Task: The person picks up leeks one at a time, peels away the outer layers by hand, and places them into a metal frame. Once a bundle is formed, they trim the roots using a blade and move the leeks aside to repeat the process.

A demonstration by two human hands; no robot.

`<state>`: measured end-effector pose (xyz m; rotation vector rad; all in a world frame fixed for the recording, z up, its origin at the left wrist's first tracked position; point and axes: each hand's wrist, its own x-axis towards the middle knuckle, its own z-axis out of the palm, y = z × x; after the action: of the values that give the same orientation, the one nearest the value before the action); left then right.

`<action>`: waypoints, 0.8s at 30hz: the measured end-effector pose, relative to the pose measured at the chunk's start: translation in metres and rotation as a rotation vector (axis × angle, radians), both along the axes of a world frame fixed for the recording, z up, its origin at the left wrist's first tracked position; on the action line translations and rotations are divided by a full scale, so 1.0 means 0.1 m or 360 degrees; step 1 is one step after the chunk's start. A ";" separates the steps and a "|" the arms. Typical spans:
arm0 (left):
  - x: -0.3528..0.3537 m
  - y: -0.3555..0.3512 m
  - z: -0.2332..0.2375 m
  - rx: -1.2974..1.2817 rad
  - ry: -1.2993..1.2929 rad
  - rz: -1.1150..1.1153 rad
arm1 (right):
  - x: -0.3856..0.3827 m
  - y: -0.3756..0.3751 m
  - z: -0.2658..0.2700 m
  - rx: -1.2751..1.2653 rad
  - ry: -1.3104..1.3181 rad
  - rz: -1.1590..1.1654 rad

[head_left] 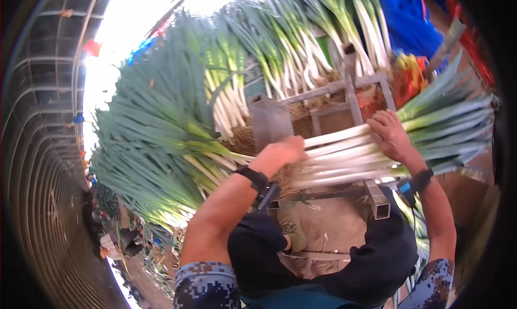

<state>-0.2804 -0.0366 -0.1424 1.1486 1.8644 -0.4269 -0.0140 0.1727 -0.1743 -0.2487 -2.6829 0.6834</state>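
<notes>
Across a metal frame lies a bundle of long green onions [344, 161], white stalks in the middle, roots at the left, green leaves to the right. My right hand [390, 136] rests on top of the stalks near where they turn green, its fingers bent over them. At the root end is my left hand [285, 151], blurred, with its fingers hidden; whether it holds anything does not show. A large heap of green onions [156, 120] lies just left of my left hand.
Behind the metal frame [323, 96], more onion bunches [291, 50] lean in a row. Blue sheeting [409, 23] hangs at the upper right. A square tube end [381, 209] sticks out toward my lap. At the far lower left another person [111, 246] appears small.
</notes>
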 end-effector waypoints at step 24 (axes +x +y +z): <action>0.13 -4.54 -0.84 0.1232 0.0049 0.2243 | 0.15 -2.00 3.58 -0.0024 -0.0091 0.0149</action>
<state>-0.2673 -0.4904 -0.2266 -0.0078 2.3996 1.1266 0.0009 -0.0270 0.1840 -0.1496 -2.7590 0.7351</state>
